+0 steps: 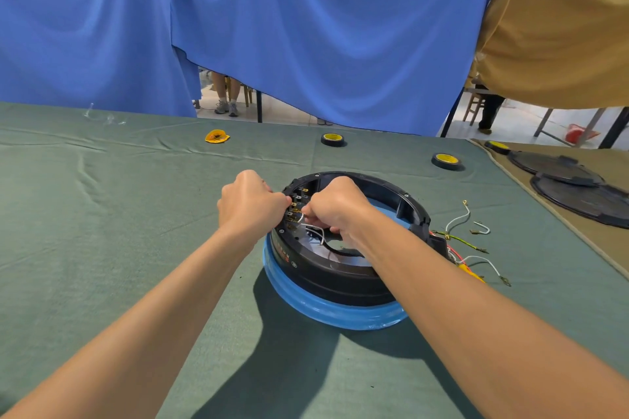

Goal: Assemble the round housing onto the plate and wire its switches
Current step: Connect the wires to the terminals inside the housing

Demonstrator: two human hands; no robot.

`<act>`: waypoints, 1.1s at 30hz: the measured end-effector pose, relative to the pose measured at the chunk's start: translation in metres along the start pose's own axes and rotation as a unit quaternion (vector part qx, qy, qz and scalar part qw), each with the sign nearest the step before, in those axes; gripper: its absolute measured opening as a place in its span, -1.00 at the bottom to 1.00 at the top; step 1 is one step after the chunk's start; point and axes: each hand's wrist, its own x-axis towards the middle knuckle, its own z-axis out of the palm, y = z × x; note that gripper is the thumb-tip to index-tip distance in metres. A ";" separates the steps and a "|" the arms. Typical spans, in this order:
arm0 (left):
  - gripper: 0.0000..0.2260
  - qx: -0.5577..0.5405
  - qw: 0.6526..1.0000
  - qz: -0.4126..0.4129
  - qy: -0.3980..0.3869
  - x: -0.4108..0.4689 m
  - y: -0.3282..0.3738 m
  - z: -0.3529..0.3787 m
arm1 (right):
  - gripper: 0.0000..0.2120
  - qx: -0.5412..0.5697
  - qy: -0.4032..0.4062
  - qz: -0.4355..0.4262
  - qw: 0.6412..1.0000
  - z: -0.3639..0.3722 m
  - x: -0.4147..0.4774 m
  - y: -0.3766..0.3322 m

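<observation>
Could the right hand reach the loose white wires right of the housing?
Probably yes: the loose white wires lie uncovered beside the housing, though the right hand is pinching a wire at the switches and must release first.

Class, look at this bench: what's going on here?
A person is wiring a black round plastic housing that sits on a blue round plate on the green cloth. The right hand pinches a thin white wire at the brass switch terminals; the left hand is curled against the housing's rim. More loose wires lie to the right.
</observation>
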 end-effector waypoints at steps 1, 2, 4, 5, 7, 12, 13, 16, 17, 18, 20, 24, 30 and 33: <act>-0.77 0.019 1.000 0.013 0.002 -0.001 0.001 0.001 | -0.83 -0.002 -0.008 -0.015 1.000 -0.004 -0.001 0.001; -0.81 0.030 0.999 0.020 0.000 -0.002 0.001 0.002 | -0.84 -0.007 -0.013 -0.033 0.999 -0.009 -0.003 0.003; -0.83 0.043 0.999 0.025 -0.004 0.000 0.002 0.003 | -0.84 -0.018 -0.008 -0.081 0.997 -0.020 -0.008 0.008; -0.82 0.050 0.998 0.030 -0.005 0.002 0.003 0.004 | -0.83 -0.021 0.006 -0.106 0.994 -0.026 -0.011 0.012; -0.80 0.061 0.997 0.049 -0.011 0.004 0.006 0.006 | -0.81 -0.025 0.057 -0.146 0.987 -0.041 -0.015 0.021; -0.68 0.149 0.984 0.083 -0.053 0.007 0.017 0.023 | -0.83 -0.046 0.170 -0.184 0.967 -0.088 -0.015 0.061; -0.65 0.179 0.978 0.087 -0.060 0.008 0.019 0.027 | -0.84 -0.033 0.191 -0.180 0.964 -0.097 -0.013 0.070; -0.61 0.272 0.954 0.111 -0.063 0.008 0.025 0.040 | -0.86 -0.007 0.235 -0.157 0.959 -0.122 -0.004 0.096; -0.60 0.294 0.946 0.123 -0.061 0.008 0.026 0.044 | -0.87 0.004 0.236 -0.144 0.961 -0.129 0.000 0.105; -0.60 0.309 0.940 0.135 -0.059 0.009 0.026 0.046 | -0.87 0.013 0.235 -0.130 0.963 -0.136 0.004 0.115; -0.61 0.319 0.933 0.158 -0.056 0.013 0.024 0.048 | -0.87 0.011 0.238 -0.107 0.965 -0.147 0.010 0.134; -0.62 0.318 0.928 0.183 -0.056 0.023 0.021 0.046 | -0.91 -0.102 0.196 -0.074 0.972 -0.159 0.024 0.167; -0.61 0.336 0.918 0.206 -0.056 0.028 0.016 0.047 | -0.80 -0.159 0.179 -0.094 0.966 -0.158 0.037 0.193; -0.61 0.340 0.915 0.209 -0.054 0.028 0.017 0.048 | -0.73 -0.250 0.187 -0.183 0.932 -0.153 0.042 0.193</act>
